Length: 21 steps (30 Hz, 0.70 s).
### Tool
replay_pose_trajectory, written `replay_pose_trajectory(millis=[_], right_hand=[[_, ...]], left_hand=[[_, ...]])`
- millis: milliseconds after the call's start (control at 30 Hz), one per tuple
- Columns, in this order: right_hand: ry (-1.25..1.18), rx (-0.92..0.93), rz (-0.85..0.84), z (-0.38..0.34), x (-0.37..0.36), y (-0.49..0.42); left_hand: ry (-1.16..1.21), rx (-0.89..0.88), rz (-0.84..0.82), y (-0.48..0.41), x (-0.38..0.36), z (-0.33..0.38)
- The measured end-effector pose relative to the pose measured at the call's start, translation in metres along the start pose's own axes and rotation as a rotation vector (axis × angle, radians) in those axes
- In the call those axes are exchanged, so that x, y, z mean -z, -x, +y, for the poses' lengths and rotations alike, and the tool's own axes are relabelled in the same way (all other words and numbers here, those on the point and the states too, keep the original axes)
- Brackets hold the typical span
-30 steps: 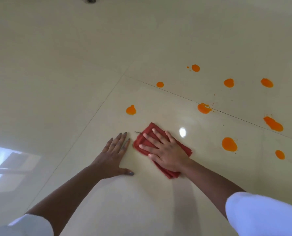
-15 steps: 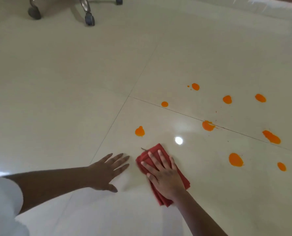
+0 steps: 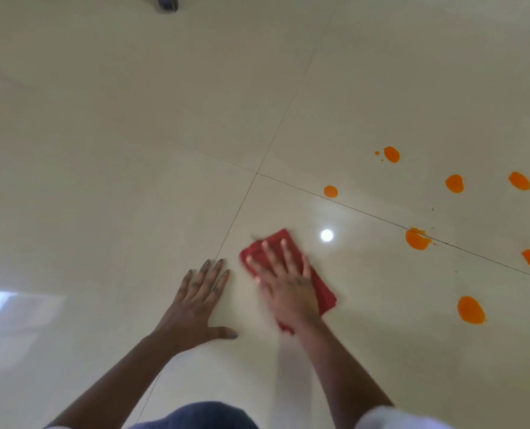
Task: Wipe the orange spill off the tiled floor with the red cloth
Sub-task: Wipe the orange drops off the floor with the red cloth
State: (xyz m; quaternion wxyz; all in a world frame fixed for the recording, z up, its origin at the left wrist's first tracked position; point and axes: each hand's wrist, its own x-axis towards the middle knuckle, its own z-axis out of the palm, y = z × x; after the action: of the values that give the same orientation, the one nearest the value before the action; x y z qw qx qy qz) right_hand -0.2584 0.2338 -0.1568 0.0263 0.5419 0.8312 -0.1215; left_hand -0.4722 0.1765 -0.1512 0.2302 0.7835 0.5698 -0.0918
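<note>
The red cloth (image 3: 325, 293) lies folded on the cream tiled floor (image 3: 133, 150) near the middle of the view. My right hand (image 3: 284, 284) presses flat on top of it with fingers spread, blurred by motion. Just left of the cloth, my left hand (image 3: 200, 301) rests open and flat on the tile, holding nothing. Several orange spill spots lie to the right: a small one (image 3: 331, 191) beyond the cloth, one on the grout line (image 3: 417, 239), a larger one (image 3: 471, 310) at the right, and others (image 3: 454, 183) further back.
A dark caster wheel (image 3: 167, 2) shows at the top edge. Grout lines cross just beyond the hands (image 3: 256, 174). A ceiling light glares on the tile (image 3: 326, 235) beside the cloth. My blue-clad knee (image 3: 195, 416) is at the bottom edge.
My right hand has pushed the cloth forward over the place where the nearest orange spot was; that spot no longer shows. The view tilted up, then back down. My left hand stays planted.
</note>
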Motion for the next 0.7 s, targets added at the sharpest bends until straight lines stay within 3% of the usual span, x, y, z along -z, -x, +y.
replay_pose_trajectory(millis=[100,233,333,400,467,567,633,700], right_hand=[[0.035,-0.25,0.002,0.037,0.01,-0.034],[-0.078,-0.59,0.124,0.044,0.006,0.016],[-0.073,-0.318,0.072,-0.018,-0.01,0.042],[-0.041,-0.085,0.081,-0.035,-0.009,0.008],[0.003,-0.004,0.035,-0.019,0.001,-0.045],[0.034,-0.293,0.0,0.036,0.013,-0.072],[-0.05,-0.453,0.093,0.041,0.009,-0.038],[-0.045,-0.409,0.134,0.004,-0.001,0.006]], left_hand=[[0.086,0.064,0.052,-0.01,0.004,-0.004],[0.162,0.166,0.074,-0.025,0.009,-0.014],[0.12,0.158,0.072,-0.027,0.004,-0.016],[0.133,0.146,0.079,-0.026,0.002,-0.016],[0.141,0.131,0.103,-0.026,0.003,-0.018],[0.187,0.161,0.154,-0.018,0.007,-0.024],[0.217,0.226,0.144,-0.008,0.008,-0.029],[0.203,0.254,0.13,-0.003,0.006,-0.032]])
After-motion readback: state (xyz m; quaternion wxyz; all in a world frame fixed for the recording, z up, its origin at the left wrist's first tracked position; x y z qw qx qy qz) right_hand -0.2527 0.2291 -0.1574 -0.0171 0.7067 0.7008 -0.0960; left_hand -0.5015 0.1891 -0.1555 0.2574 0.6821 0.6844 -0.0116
